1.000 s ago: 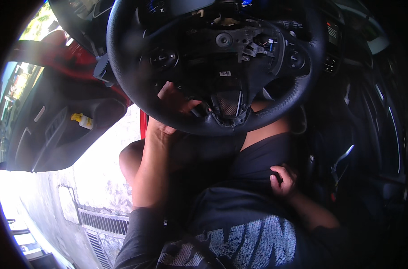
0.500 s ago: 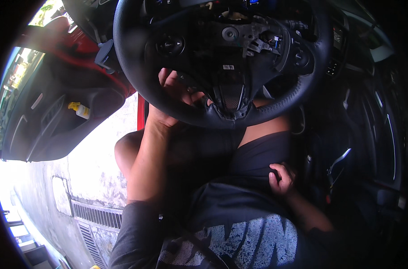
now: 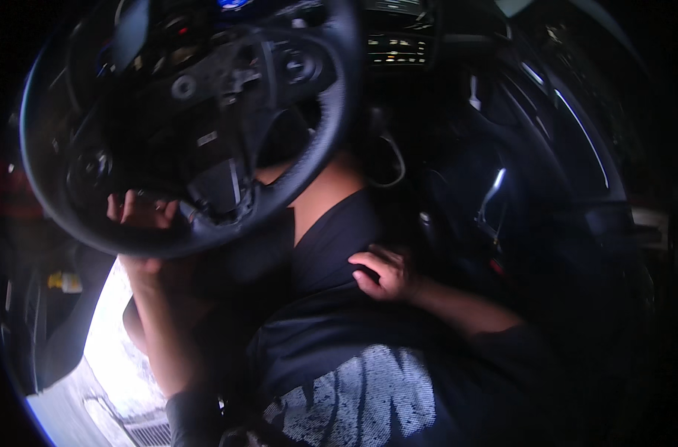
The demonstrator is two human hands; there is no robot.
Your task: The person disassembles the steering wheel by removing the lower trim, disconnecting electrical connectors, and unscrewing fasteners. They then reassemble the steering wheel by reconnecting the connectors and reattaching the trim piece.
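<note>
A black steering wheel [image 3: 279, 201] fills the upper left, its centre bare where the cover is off, exposing a metal bracket [image 3: 242, 74] and fittings. My left hand [image 3: 147, 214] is at the lower left of the rim. Its bent fingers show inside the rim and its thumb below, and the rim hides the palm between, so how firm the hold is cannot be seen. My right hand [image 3: 387, 272] lies on my dark shorts [image 3: 339, 231], fingers loosely bent and a little apart, with nothing in it.
A yellow-and-white bottle [image 3: 65, 282] sits in the door's pocket at the left. Right of my leg, a looped cable [image 3: 395, 167] hangs, and a bright thin strip-like item [image 3: 494, 186] lies farther right. A floor grate [image 3: 149, 433] shows outside at lower left.
The view has swung right and tilted, so the wheel appears farther left and slanted. My left hand's fingers now sit closer to the rim. My right hand still rests on my lap.
</note>
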